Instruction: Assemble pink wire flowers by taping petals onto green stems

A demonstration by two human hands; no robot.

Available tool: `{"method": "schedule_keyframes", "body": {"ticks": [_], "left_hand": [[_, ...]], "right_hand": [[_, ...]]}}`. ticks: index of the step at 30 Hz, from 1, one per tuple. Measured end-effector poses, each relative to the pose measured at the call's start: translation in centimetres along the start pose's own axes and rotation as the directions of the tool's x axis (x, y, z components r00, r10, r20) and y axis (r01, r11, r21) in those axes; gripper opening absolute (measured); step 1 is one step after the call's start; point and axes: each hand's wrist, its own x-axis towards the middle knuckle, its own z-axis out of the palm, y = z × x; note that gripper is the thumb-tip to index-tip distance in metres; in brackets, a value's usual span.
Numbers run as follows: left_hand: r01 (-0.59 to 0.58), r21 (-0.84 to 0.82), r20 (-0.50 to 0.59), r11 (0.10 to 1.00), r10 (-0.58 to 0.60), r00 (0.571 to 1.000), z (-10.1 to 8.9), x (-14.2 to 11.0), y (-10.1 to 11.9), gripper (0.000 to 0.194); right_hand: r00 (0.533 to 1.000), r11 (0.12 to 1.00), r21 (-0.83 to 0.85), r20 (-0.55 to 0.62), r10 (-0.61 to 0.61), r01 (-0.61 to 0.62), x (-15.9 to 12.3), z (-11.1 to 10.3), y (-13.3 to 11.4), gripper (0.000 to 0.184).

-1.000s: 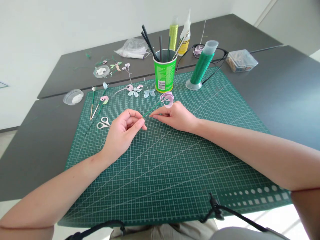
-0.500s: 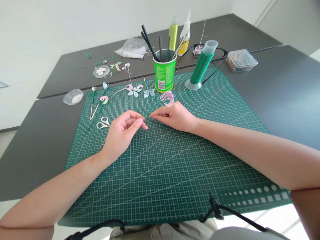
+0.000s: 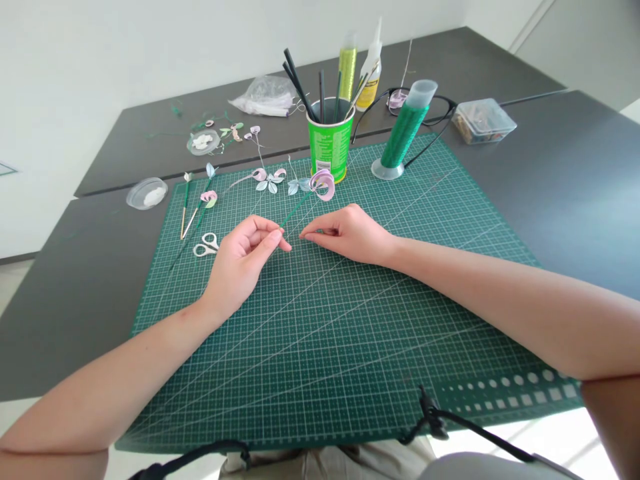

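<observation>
My left hand (image 3: 246, 261) pinches the lower end of a thin green stem between thumb and fingers. The stem belongs to an artificial flower (image 3: 323, 184) with curled lilac petals, tilted up to the right in front of the green cup. Close by on the right, my right hand (image 3: 347, 233) rests low over the cutting mat (image 3: 320, 347). Its thumb and forefinger are pressed together; whatever they hold, if anything, is too fine to see. White-handled scissors (image 3: 206, 245) lie beside my left hand, partly hidden by it.
Behind the hands stand a green cup (image 3: 329, 148) of sticks, a spool of green thread (image 3: 406, 130) and a glue bottle (image 3: 371, 77). Pale leaf pieces (image 3: 270, 183) and finished stems lie at the mat's back left. Eyeglasses (image 3: 440, 110) and a clear box (image 3: 484, 121) are at right.
My left hand has shifted slightly left and away from me, carrying the flower with it. The blossom now sits further left and higher. My right hand is nearly still.
</observation>
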Motion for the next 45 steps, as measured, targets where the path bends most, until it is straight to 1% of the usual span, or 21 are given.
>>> {"method": "schedule_keyframes", "body": {"ticks": [5,8,12,15,17,20,25,29,32,35,38,40,42,45], "left_hand": [[0.074,-0.051,0.017,0.996,-0.073,0.997,0.0,0.2,-0.1,0.017],[0.095,-0.057,0.008,0.994,-0.095,0.995,0.1,0.4,0.0,0.018],[0.114,-0.073,0.009,0.991,-0.114,0.993,0.2,0.5,0.2,0.016],[0.130,-0.132,0.002,0.983,-0.131,0.991,0.3,0.6,0.1,0.012],[0.130,-0.166,-0.001,0.977,-0.132,0.991,0.3,0.7,0.0,0.016],[0.122,-0.162,0.001,0.979,-0.124,0.992,0.3,0.7,-0.3,0.021],[0.093,-0.098,-0.002,0.991,-0.094,0.996,0.3,0.6,-0.3,0.018],[0.084,-0.085,0.001,0.993,-0.084,0.996,0.3,0.7,-0.3,0.018],[0.083,-0.107,0.002,0.991,-0.083,0.997,0.3,0.6,-0.4,0.016],[0.080,-0.157,-0.005,0.984,-0.082,0.997,0.2,0.7,-0.3,0.015],[0.105,-0.235,0.015,0.966,-0.104,0.994,0.1,0.7,-0.1,0.014],[0.147,-0.282,0.051,0.948,-0.138,0.989,0.1,0.8,0.0,0.014],[0.192,-0.310,0.090,0.931,-0.172,0.981,0.2,0.8,0.1,0.016],[0.232,-0.326,0.132,0.916,-0.199,0.971,0.4,0.7,0.1,0.018]], "right_hand": [[0.999,1.000,-0.023,0.039,-0.006,0.006,0.0,0.0,-0.3,0.018],[0.998,0.999,-0.037,0.062,-0.024,0.027,-0.1,-0.2,-0.4,0.019],[0.996,0.998,-0.053,0.086,-0.038,0.043,-0.1,-0.3,-0.5,0.020],[0.996,0.997,-0.066,0.086,-0.029,0.035,-0.1,-0.3,-0.5,0.019],[0.996,0.997,-0.068,0.089,-0.027,0.033,-0.1,-0.3,-0.5,0.019],[0.995,0.997,-0.063,0.092,-0.035,0.041,-0.1,-0.3,-0.5,0.019],[0.995,0.997,-0.064,0.095,-0.032,0.039,-0.1,-0.3,-0.5,0.020],[0.995,0.998,-0.059,0.094,-0.026,0.031,-0.1,-0.3,-0.6,0.019],[0.996,1.000,0.001,0.090,0.011,-0.012,0.0,-0.3,-0.7,0.017],[0.992,0.981,0.157,0.073,0.106,-0.117,0.3,-0.4,-0.7,0.016],[0.978,0.921,0.333,0.024,0.208,-0.204,0.6,-0.4,-0.3,0.014],[0.964,0.881,0.421,-0.052,0.260,-0.215,0.8,-0.3,0.1,0.009],[0.947,0.867,0.465,-0.161,0.279,-0.177,0.9,-0.2,0.4,0.008],[0.920,0.908,0.409,-0.311,0.238,-0.096,1.0,-0.2,0.5,0.008]]}}
